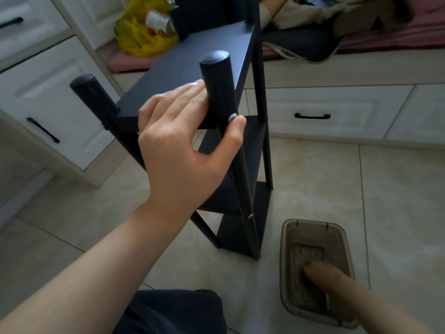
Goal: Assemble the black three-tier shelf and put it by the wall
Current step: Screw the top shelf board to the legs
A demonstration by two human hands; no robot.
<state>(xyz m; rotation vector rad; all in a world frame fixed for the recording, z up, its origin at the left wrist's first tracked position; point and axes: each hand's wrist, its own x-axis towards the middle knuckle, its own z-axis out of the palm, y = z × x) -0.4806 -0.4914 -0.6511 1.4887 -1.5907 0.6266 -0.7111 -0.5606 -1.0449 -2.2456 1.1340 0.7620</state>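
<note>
The black three-tier shelf (183, 68) stands upright on the tiled floor (375, 189), close in front of the person and just short of the white drawer units (337, 109) behind it. The left hand (178, 141) is on its top corner: the fingers lie straight and together, flat on the top board, and the thumb tip presses a small silver screw head (232, 116) in the side of the near post (216, 75). That post runs up between thumb and forefinger. A second screw head (250, 216) shows lower on the same post. The far end of the shelf is cut off at the top edge, and the arm covers much of the middle board.

The right hand (320, 273) reaches down into a smoky, see-through plastic box (285, 256) on the floor just right of the shelf's foot. It is blurred, and I cannot tell whether its fingers are apart or have hold of anything. What lies in the box is too murky to name.

Behind the shelf sit a yellow plastic bag (142, 37) and a heap of clothing (337, 13), both partly hidden. A dark trouser knee (173, 312) shows at the bottom.
</note>
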